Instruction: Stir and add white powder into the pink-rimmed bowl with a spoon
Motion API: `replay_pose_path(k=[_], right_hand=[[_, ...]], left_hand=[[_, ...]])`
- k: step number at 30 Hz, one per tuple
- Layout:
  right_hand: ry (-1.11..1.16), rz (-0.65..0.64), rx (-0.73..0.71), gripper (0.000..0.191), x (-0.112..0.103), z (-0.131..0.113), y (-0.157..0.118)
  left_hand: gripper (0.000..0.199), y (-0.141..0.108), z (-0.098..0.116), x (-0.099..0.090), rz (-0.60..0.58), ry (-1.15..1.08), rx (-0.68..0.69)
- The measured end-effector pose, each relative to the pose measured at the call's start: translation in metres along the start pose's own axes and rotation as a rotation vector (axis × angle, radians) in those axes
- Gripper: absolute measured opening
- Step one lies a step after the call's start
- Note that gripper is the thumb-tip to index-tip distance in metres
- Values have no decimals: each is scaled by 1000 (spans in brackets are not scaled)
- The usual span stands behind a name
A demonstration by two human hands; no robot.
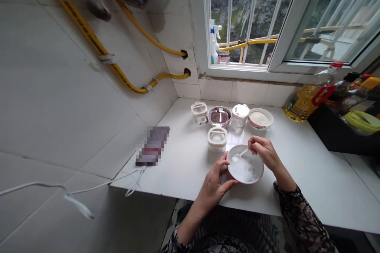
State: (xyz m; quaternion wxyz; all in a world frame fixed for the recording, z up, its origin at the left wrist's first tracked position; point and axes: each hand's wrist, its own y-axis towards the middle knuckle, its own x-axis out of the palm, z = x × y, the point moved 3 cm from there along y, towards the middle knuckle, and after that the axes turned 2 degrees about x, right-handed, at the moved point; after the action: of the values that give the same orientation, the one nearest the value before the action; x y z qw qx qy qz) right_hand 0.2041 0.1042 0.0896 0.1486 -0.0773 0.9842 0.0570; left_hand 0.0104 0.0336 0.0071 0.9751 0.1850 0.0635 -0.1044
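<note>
My left hand [216, 178] grips the left side of a white bowl [259, 169], its thumb along the near rim. White granular stuff [242, 169], like sugar or salt, lies in the bowl. Pinched in my right hand [264, 151] is the handle of a small white plastic spoon [240, 155], whose scoop end rests inside the bowl at the upper left. Just beyond the bowl stands a clear lidded container [217, 139]. Behind it are two similar containers [199, 111] [240, 115], a bowl of dark red filling [214, 118] with a white spoon on it, and a bowl of pale powder [259, 118].
A blurred-out phone-like object [152, 146] with a white cable [135, 184] lies at the counter's left. An oil bottle [303, 101] and a black box [341, 130] of bottles stand at the right. Yellow pipes [118, 75] run along the wall beside the barred window [252, 16].
</note>
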Motion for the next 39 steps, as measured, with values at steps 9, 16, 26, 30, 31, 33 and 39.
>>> replay_pose_path(k=[9, 16, 26, 30, 31, 33, 39], right_hand=[[-246, 22, -174, 16, 1, -3, 0], [-441, 55, -303, 20, 3, -6, -2], [-270, 69, -171, 18, 2, -3, -1], [-10, 45, -36, 14, 1, 5, 2], [50, 49, -13, 13, 0, 6, 3], [141, 67, 14, 10, -1, 8, 5], [55, 167, -164, 12, 5, -10, 11]], left_hand=[[38, 0, 1, 1, -12, 5, -22], [38, 0, 0, 1, 8, 12, -25], [39, 0, 1, 1, -5, -3, -2], [39, 1, 1, 1, 3, 7, -2], [39, 1, 1, 1, 3, 11, -3], [39, 1, 1, 1, 0, 12, -2], [39, 1, 1, 1, -7, -12, -14]])
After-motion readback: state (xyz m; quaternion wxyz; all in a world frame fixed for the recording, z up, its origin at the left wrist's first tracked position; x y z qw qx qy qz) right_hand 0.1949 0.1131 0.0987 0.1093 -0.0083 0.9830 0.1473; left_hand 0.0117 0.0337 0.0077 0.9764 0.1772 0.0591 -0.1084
